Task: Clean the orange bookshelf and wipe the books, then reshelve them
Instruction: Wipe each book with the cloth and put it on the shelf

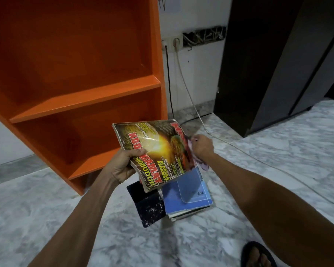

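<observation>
The orange bookshelf (81, 97) stands at the left with bare shelves. My left hand (121, 164) grips a glossy magazine (154, 151) by its lower left edge and holds it tilted above the floor. My right hand (201, 146) is closed on a pinkish cloth (201, 164) and presses it against the magazine's right edge. Below the magazine lies a pile of books on the floor, with a blue book (189, 193) on top and a dark speckled book (148, 205) beside it.
The floor (66, 218) is grey-white marble tile. A tall dark cabinet (268, 64) stands at the right. Two cables (181, 78) hang from wall sockets (172, 42) and run over the floor behind the magazine. My sandalled foot (258, 255) shows at the bottom right.
</observation>
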{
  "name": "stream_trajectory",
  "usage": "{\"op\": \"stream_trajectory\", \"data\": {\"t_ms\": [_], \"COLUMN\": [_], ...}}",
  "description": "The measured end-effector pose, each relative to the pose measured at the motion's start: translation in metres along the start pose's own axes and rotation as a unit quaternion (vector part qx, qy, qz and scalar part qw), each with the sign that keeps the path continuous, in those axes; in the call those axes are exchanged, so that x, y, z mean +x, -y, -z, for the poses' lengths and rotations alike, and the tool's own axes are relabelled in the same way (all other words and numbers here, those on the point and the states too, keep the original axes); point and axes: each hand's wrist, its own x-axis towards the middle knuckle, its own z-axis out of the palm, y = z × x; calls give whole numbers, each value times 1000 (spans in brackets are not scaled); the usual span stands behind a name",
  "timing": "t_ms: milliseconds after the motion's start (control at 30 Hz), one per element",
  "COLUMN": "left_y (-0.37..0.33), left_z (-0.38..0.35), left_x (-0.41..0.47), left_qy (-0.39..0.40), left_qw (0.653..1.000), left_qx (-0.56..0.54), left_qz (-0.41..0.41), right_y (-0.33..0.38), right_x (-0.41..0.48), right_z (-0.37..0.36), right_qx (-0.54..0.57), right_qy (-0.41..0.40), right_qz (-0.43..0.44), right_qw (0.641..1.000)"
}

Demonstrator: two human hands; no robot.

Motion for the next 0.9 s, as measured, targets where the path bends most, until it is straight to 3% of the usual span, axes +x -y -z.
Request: {"op": "stream_trajectory", "data": {"t_ms": [67, 167, 300, 367, 600, 700, 800, 900], "left_y": [-1, -2, -4, -7, -11, -14, -21, -38], "left_z": [2, -3, -17, -21, -15, -17, -19, -22], "left_x": [3, 8, 9, 4, -8, -14, -23, -35], "left_qy": [-8, -22, -27, -15, -8, 2, 13, -1], "left_qw": [1000, 1000, 1000, 1000, 1000, 1000, 1000, 999], "left_qx": [-12, -14, -10, 1, 6, -4, -23, -28], "left_qz": [4, 9, 1, -2, 6, 0, -5, -39], "right_y": [0, 37, 65, 60, 54, 57, 47, 26], "right_x": [2, -24, -66, -71, -58, -52, -42, -36], "right_z": [3, 3, -20, -28, -18, -12, -10, -11], "right_qx": [71, 210, 75, 40, 106, 178, 165, 157], "right_qy": [-51, -61, -16, -13, -25, -33, -36, -17], "right_qz": [11, 142, 379, 405, 316, 225, 140, -5], "right_qw": [996, 966, 922, 913, 942, 957, 976, 987]}}
